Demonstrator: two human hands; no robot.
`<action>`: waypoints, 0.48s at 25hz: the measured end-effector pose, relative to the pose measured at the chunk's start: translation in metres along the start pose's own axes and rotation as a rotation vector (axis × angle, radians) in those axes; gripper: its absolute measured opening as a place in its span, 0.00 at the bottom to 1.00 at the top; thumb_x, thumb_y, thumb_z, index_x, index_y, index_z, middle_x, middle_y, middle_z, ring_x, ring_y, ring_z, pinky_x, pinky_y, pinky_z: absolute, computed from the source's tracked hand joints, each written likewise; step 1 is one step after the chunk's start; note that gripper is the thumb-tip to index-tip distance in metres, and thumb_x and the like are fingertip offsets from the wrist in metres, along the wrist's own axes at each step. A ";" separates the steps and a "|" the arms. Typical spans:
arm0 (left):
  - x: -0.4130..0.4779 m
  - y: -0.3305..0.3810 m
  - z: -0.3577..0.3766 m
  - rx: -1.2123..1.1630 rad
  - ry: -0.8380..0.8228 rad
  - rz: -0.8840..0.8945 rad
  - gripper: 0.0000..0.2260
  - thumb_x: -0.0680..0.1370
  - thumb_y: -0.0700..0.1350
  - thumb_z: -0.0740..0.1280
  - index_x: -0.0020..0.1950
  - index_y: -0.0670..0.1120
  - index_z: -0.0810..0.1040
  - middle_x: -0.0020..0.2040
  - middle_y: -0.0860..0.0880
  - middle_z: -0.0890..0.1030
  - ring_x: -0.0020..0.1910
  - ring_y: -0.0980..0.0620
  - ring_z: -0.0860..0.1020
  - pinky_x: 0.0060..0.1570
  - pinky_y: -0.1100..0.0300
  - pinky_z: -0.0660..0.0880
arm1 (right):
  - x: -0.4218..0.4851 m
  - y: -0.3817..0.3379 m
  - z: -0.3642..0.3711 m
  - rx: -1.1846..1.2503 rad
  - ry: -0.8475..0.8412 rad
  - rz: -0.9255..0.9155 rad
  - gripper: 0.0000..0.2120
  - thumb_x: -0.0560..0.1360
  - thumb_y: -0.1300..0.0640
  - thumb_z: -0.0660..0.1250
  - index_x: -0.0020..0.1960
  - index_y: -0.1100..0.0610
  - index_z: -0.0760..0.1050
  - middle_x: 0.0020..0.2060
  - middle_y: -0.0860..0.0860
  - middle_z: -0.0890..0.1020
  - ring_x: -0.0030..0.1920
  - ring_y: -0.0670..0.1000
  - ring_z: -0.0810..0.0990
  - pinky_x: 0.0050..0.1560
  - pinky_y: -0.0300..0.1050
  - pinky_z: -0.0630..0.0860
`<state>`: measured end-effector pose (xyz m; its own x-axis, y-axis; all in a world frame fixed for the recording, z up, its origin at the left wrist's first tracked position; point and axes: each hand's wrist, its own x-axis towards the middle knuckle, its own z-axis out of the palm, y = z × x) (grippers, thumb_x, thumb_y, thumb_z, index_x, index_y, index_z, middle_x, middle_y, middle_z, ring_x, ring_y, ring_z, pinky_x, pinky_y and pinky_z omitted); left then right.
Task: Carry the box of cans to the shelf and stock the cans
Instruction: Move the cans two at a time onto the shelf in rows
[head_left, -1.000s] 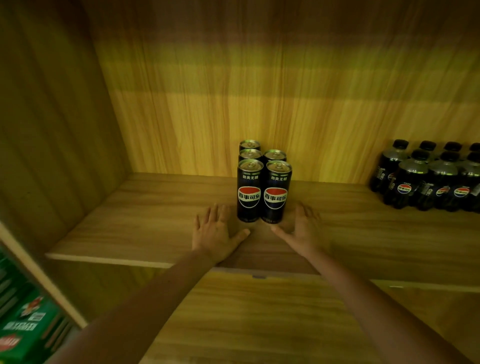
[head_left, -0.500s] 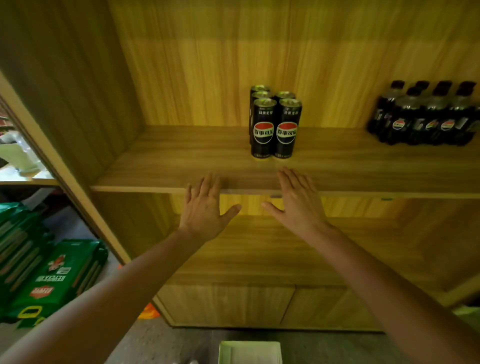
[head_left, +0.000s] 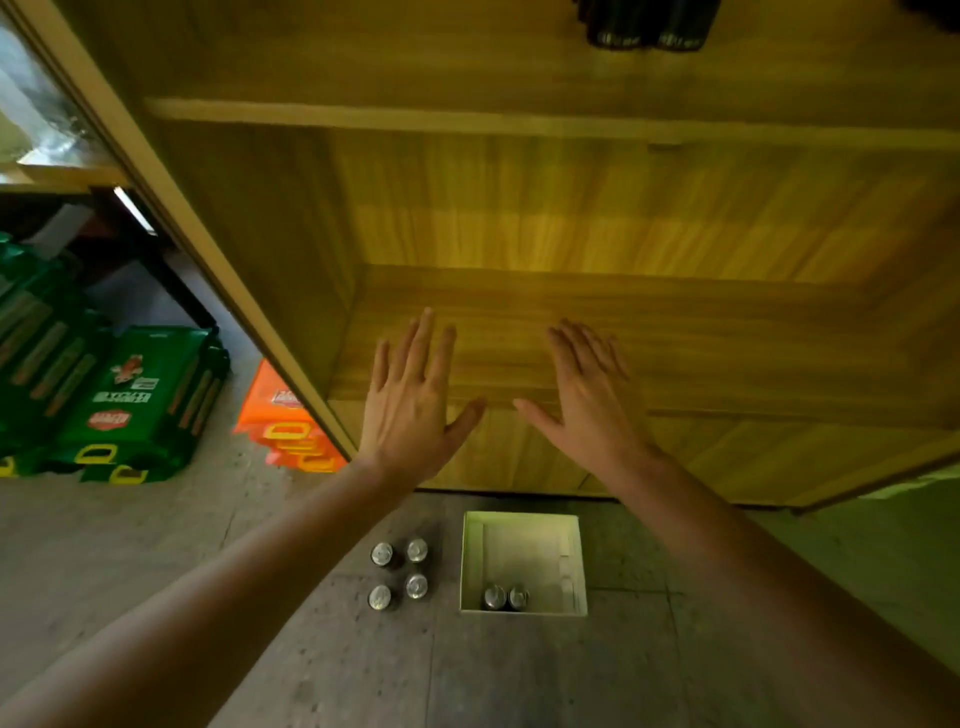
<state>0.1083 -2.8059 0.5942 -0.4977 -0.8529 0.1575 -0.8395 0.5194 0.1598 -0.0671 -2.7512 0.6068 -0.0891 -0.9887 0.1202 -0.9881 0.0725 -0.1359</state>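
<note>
Cans, silver-topped and seen from above, stood in two places on the grey concrete floor (head_left: 519, 675): four loose cans (head_left: 399, 574) in a small square, and two more cans (head_left: 505, 597) side by side against the near wall of the open white cardboard box (head_left: 523, 612), just right of the four. I held both hands above them, in front of the wooden shelf unit (head_left: 571, 208). My left hand (head_left: 410, 410) was spread flat, fingers splayed and holding nothing; my right hand (head_left: 589, 405) was just as loose and empty, the thumbs pointing toward each other with a gap between. At the top edge, the bottoms of dark cans (head_left: 647, 31) stood on the upper shelf board (head_left: 363, 111). Left of the unit, green packs (head_left: 124, 405) and orange packs (head_left: 283, 421) lay on the floor.
</note>
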 end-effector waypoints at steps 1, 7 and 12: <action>-0.005 -0.004 0.023 0.002 -0.014 -0.009 0.37 0.72 0.65 0.47 0.75 0.44 0.53 0.77 0.41 0.53 0.76 0.42 0.53 0.73 0.45 0.47 | -0.004 0.004 0.023 -0.004 -0.020 0.000 0.37 0.74 0.38 0.57 0.73 0.62 0.54 0.74 0.59 0.59 0.74 0.57 0.57 0.74 0.55 0.49; -0.053 -0.018 0.206 -0.023 -0.125 -0.023 0.36 0.74 0.63 0.52 0.76 0.44 0.51 0.77 0.42 0.52 0.77 0.43 0.52 0.74 0.47 0.45 | -0.048 0.036 0.217 -0.016 -0.121 -0.015 0.37 0.72 0.38 0.61 0.70 0.64 0.61 0.70 0.61 0.67 0.70 0.59 0.65 0.72 0.57 0.57; -0.096 -0.031 0.382 -0.034 -0.196 -0.003 0.35 0.75 0.61 0.57 0.76 0.44 0.51 0.77 0.43 0.53 0.76 0.44 0.53 0.74 0.46 0.47 | -0.090 0.064 0.403 -0.021 -0.182 -0.032 0.37 0.72 0.38 0.60 0.69 0.64 0.62 0.69 0.61 0.68 0.70 0.60 0.66 0.72 0.58 0.59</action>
<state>0.0987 -2.7604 0.2022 -0.5307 -0.8468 -0.0356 -0.8350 0.5152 0.1934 -0.0717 -2.7105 0.1910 -0.0349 -0.9978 -0.0560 -0.9926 0.0411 -0.1139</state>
